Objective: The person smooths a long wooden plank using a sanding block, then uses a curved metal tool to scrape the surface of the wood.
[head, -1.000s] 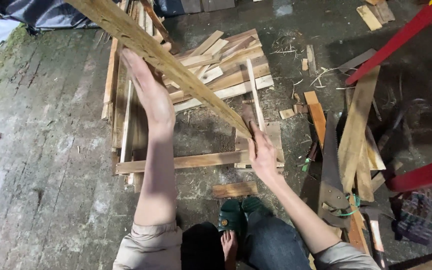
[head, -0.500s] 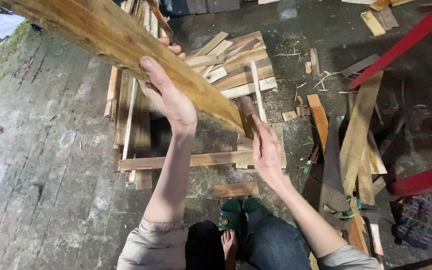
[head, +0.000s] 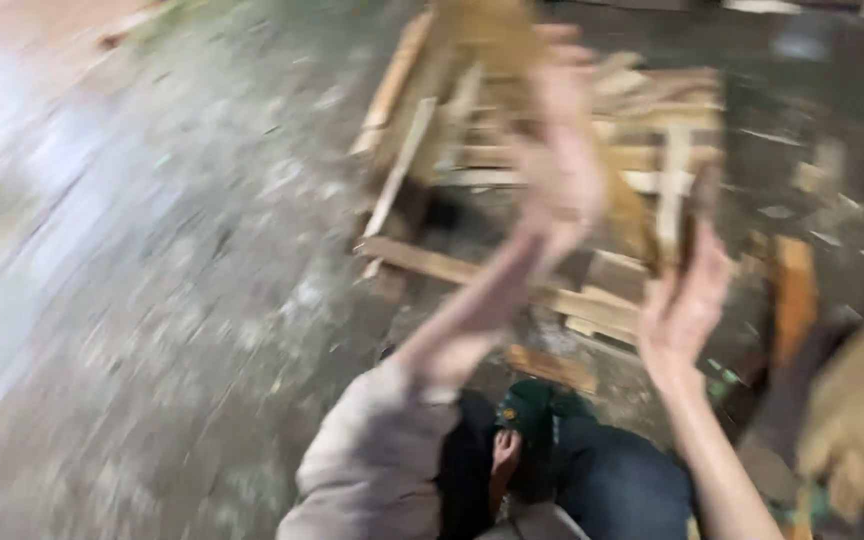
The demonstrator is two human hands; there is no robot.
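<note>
The view is heavily blurred by motion. My left hand is raised and wrapped on a long wooden plank that runs from the top of the view down to the right. My right hand grips the plank's lower end, next to the broken pallet lying on the ground. My knees and a foot in a green sandal show at the bottom.
Grey concrete floor spreads to the left. Loose wooden boards and scraps lie at the right, beside the pallet. Details are smeared.
The camera has swung to the left and the picture has blurred. Both hands stay on the plank, which has shifted right in view with the pallet.
</note>
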